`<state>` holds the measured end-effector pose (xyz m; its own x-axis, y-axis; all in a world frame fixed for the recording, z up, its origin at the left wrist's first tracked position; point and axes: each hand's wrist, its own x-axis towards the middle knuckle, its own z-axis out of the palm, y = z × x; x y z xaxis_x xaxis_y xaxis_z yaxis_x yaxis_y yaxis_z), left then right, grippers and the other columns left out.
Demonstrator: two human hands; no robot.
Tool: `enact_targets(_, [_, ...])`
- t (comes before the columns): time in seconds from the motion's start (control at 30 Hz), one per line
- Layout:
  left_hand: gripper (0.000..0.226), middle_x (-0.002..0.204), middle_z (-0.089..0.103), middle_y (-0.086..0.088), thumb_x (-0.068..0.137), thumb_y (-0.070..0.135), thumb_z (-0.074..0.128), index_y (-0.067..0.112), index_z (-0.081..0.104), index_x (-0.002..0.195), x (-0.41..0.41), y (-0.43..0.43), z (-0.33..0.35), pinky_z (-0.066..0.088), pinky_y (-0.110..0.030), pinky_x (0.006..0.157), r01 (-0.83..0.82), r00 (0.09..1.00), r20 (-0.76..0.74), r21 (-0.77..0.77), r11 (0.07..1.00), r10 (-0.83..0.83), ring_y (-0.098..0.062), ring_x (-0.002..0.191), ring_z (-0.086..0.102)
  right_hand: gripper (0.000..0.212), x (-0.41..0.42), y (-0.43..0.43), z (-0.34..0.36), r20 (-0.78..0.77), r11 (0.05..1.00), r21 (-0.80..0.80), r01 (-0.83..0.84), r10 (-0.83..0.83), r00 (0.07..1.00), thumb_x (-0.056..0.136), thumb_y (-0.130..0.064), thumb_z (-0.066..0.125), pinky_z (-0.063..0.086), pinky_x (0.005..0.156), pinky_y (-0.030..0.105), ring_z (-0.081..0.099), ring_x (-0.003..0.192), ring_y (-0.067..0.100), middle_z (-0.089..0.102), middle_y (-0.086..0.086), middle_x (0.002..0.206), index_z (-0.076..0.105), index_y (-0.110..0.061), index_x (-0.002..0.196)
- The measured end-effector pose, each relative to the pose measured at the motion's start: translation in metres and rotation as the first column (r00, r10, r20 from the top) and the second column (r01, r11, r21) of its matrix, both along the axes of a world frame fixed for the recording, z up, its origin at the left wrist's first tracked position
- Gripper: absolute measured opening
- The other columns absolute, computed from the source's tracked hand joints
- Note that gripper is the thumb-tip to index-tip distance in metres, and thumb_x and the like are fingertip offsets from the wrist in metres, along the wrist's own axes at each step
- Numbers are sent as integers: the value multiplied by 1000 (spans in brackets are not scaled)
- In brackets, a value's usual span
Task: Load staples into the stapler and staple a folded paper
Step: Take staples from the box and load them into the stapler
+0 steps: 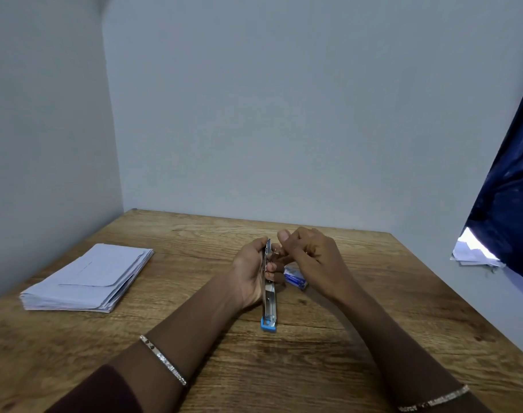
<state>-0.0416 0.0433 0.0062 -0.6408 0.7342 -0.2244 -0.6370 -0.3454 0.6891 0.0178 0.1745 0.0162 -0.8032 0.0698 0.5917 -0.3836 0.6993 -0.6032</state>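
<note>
2 hands at the middle of the wooden table (194, 234), both at 1 stapler (269, 296). Grips the stapler with the left hand (251, 275): palm turned to the right, fingers curled round the upper body, fingertips showing on its right side. Holds it on edge, lengthwise away from the body, far end lifted in the hand, near end down at the tabletop. Looks slim and silvery, mostly bare metal, with a long open channel running toward the near end and a bright blue plastic piece capping that end; shows a thin blue strip too at the far end, above the fingers. Rests the right hand (314, 254) at the stapler's far end, knuckles up, fingers curled, thumb raised, forefinger tip against the metal just beside the left fingertips. Cannot tell whether anything small sits pinched there: too little visible between the fingers.

1 small blue-and-white staple box (296, 278) flat on the table just right of the stapler, partly under the right hand. 1 stack of white folded papers (87, 278) well apart on the left side of the table, topmost piece showing a flap like an envelope's.

Wears 1 thin sparkling bracelet on the left wrist (163, 360), another on the right (433, 400), and a dark maroon sleeve (84, 391) on the left arm. Pale grey-blue wall (284, 114) behind; dark blue curtain (507, 189) at the right edge.
</note>
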Motion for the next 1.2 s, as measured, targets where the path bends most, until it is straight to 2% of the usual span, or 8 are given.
enact_targets(0.13, [42, 38, 36, 1, 104, 40, 33, 17, 41, 70, 3, -1, 2, 12, -19, 50, 28, 999, -42, -40, 999, -30, -8, 26, 29, 65, 0, 6, 0, -19, 974, 225, 34, -31, 999, 100, -60, 37, 44, 73, 35, 52, 84, 13, 57, -6, 77, 79, -14, 82])
enact_targets(0.37, [41, 47, 33, -1, 104, 42, 33, 16, 49, 77, -2, -1, -1, 20, -13, 35, 18, 1000, -9, -2, 1000, -18, -7, 26, 29, 74, -3, 8, -5, 13, 953, 296, 72, -79, 997, 97, -66, 16, 45, 76, 34, 50, 90, 10, 56, -9, 86, 76, -22, 99])
enact_targets(0.7, [50, 71, 27, -1, 105, 49, 29, 7, 55, 96, -7, -1, -8, 27, -11, 25, -20, 999, 50, 4, 1000, 20, -7, 22, 27, 70, -7, 16, -17, 160, 981, 189, 51, -82, 984, 92, -76, 8, 40, 84, 32, 49, 106, 7, 55, -15, 101, 63, -45, 122])
enact_targets(0.8, [52, 62, 31, -4, 105, 49, 30, 3, 54, 99, -8, -2, -6, 27, -10, 26, -54, 998, 40, -38, 998, 56, -8, 22, 25, 58, -7, 11, -15, 133, 997, 64, 32, -41, 990, 100, -66, 19, 44, 91, 33, 54, 111, 9, 58, -12, 107, 66, -39, 120])
enact_targets(0.9, [63, 61, 37, -4, 103, 53, 29, 1, 61, 88, -10, -3, -7, 25, -11, 27, -56, 998, 17, -54, 997, 57, -8, 21, 25, 39, -4, 8, -7, 119, 978, -190, -86, 110, 987, 94, -63, 48, 49, 81, 15, 61, 104, -2, 62, -13, 117, 68, -39, 117])
enact_targets(1.0, [66, 37, 32, -1, 104, 54, 26, 3, 64, 84, -10, -4, -6, 25, -12, 28, -57, 998, -4, -58, 997, 57, -9, 21, 26, 42, -3, 8, -5, 144, 980, -153, -129, 151, 978, 76, -58, 73, 46, 72, 9, 57, 102, 2, 64, -15, 116, 67, -45, 115])
enact_targets(1.13, [66, 35, 34, 0, 103, 56, 25, 5, 60, 78, -6, -2, -4, 21, -12, 29, -27, 998, -53, -55, 998, 24, -8, 21, 26, 16, -8, 5, -13, 60, 982, -187, -39, 51, 997, 81, -29, 81, 48, 64, 13, 59, 82, -2, 68, -13, 89, 70, -29, 92])
enact_targets(1.2, [73, 36, 35, 0, 103, 54, 27, 5, 67, 66, -4, -1, -5, 21, -13, 30, -20, 997, -76, -56, 998, 16, -7, 22, 27, 14, -10, 4, -14, 71, 980, -200, 6, 8, 997, 81, -27, 81, 54, 66, 30, 59, 78, 4, 66, -13, 81, 69, -26, 88])
